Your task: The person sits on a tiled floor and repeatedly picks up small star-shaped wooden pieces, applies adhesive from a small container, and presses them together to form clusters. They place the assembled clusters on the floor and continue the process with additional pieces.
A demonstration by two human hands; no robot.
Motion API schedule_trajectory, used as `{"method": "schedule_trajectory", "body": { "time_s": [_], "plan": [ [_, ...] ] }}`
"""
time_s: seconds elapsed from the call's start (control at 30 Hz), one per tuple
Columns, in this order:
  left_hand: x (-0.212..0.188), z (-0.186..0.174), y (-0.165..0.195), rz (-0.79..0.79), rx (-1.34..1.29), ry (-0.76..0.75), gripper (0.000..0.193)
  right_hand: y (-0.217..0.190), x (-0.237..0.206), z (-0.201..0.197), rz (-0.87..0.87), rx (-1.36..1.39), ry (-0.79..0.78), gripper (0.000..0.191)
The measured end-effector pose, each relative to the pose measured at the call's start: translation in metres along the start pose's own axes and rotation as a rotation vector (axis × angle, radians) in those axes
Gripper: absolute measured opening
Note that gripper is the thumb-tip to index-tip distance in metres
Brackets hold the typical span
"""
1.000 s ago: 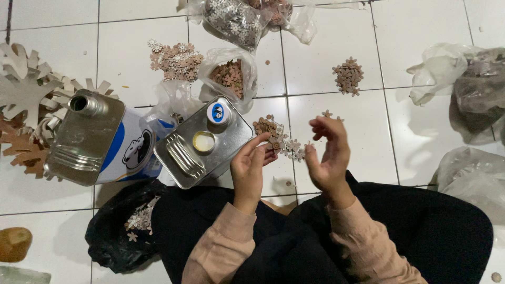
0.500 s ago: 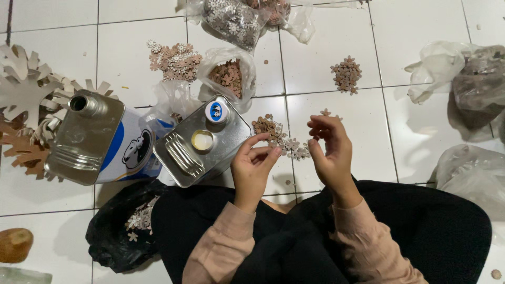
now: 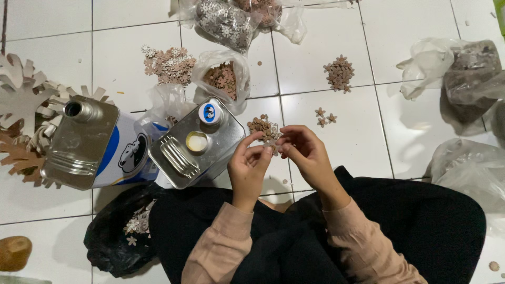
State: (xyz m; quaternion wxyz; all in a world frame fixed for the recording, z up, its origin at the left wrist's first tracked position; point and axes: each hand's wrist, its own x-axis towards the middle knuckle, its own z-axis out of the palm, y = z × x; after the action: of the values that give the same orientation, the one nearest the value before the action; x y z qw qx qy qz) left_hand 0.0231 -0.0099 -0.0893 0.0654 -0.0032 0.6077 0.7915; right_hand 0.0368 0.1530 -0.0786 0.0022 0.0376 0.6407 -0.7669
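the left hand [image 3: 251, 169] and right hand [image 3: 305, 153] meet, fingers pinching one tiny brown flower [image 3: 273, 149]. a metal can [image 3: 197, 142] sits just beside the left hand.

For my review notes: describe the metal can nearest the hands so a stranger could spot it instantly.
On the white tiled floor, left of the person's left hand, two silver metal cans stand together. The nearer can stands beside that hand. Unlike the bigger neighbour with its bare spout, it has a blue-and-white cap on top.
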Motion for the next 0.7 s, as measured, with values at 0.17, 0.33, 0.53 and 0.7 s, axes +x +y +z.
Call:
{"method": "schedule_trajectory", "body": {
  "time_s": [0.17, 0.33, 0.53, 0.7],
  "plan": [
    [-0.001, 0.002, 0.004, 0.018, 0.078, 0.011, 0.048, 0.004, -0.003, 0.009, -0.040, 0.047, 0.042, 0.037],
    [0.001, 0.004, 0.004, 0.067, 0.227, 0.004, 0.053, 0.029, 0.009, -0.014, 0.017, 0.062, 0.156, 0.040],
    [0.002, 0.000, 0.003, 0.099, 0.241, 0.018, 0.038, 0.076, 0.053, -0.096, 0.185, -0.062, 0.498, 0.038],
    [-0.003, -0.003, 0.006, 0.173, 0.297, 0.057, 0.017, 0.117, 0.029, -0.122, 0.344, -0.838, 0.553, 0.038]
  ]
}}
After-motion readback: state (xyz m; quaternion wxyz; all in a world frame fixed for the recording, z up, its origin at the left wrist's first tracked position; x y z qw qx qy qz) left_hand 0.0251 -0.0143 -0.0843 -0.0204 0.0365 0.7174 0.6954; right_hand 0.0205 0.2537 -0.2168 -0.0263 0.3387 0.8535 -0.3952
